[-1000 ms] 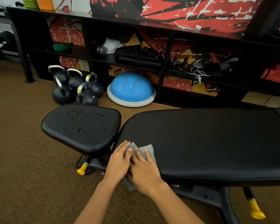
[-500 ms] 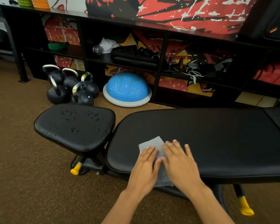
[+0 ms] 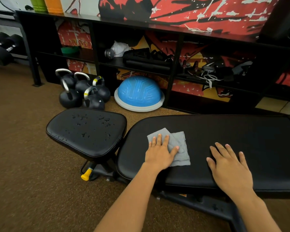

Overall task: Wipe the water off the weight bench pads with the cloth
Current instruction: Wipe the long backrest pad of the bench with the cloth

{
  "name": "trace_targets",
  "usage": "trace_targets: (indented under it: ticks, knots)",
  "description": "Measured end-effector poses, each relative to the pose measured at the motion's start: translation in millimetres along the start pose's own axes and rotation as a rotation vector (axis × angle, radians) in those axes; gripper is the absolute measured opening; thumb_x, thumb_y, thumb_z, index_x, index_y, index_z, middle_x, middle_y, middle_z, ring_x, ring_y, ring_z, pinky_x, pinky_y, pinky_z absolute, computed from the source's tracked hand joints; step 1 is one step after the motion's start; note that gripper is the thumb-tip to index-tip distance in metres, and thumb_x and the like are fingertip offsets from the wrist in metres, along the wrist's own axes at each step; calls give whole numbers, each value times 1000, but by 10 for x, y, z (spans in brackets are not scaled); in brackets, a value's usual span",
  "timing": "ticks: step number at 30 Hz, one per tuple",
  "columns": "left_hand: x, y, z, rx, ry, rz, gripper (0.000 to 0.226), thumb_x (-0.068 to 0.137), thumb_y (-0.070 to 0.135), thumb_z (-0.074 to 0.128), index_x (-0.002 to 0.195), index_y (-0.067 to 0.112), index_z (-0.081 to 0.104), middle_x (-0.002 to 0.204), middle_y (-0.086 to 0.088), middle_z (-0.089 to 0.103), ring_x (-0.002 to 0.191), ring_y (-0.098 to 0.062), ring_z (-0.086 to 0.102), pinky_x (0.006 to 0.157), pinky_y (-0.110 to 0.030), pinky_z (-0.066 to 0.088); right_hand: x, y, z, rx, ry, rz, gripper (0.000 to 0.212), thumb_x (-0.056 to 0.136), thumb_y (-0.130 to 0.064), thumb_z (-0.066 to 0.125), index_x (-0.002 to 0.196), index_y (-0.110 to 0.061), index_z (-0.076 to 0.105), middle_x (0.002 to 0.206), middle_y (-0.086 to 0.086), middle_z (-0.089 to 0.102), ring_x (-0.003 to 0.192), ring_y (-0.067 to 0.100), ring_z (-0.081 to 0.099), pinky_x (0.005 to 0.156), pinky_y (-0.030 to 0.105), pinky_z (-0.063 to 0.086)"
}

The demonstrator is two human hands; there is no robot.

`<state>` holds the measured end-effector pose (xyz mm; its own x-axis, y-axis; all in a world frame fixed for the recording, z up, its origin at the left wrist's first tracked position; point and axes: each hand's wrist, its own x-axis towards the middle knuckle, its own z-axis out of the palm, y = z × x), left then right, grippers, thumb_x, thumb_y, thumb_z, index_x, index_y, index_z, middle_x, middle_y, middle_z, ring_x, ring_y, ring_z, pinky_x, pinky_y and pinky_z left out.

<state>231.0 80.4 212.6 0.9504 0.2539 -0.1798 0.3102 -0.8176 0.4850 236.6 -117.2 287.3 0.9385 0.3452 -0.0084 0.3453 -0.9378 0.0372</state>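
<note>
This is a gym: a black padded weight bench (image 3: 224, 148) stands on brown carpet, kettlebells (image 3: 84, 91) cluster beside a blue balance dome (image 3: 139, 93) against an open shelf unit (image 3: 141, 22), and dumbbells (image 3: 2, 49) rest at the far left edge.

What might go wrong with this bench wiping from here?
Two things, as a guess. The small seat pad is beaded with water drops, while the cloth lies on the long pad, so the seat could get missed. Also, only the left hand presses flat on the cloth, which lies partly folded over itself; it may bunch up or smear rather than dry. The right hand rests flat on bare pad.
</note>
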Motion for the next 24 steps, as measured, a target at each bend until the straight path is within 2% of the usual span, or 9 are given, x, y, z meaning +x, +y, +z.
trace_targets:
  ticks: [12,16,24]
  knots:
    - [307,-684,-241,5,-6,-201,71,94,60,22,151,21,3,159,-9,-1,146,-29,0,117,-42,5,-8,-22,22,-46,-6,10,52,100,-42,19,149,-26,18,159,-6,12,147,17,3,118,43,7]
    - [314,-843,-248,-3,7,-230,71,94,58,23,151,19,4,158,-11,2,145,-29,3,117,-40,5,-12,-30,18,-40,-1,11,52,99,-42,23,149,-24,23,158,-4,17,147,19,7,118,45,9]
    - [84,-1051,-137,22,101,-251,71,95,57,25,150,15,9,158,-12,7,145,-27,10,116,-39,14,-25,-32,2,-47,-5,7,53,99,-43,19,149,-25,20,159,-5,13,148,18,5,119,44,8]
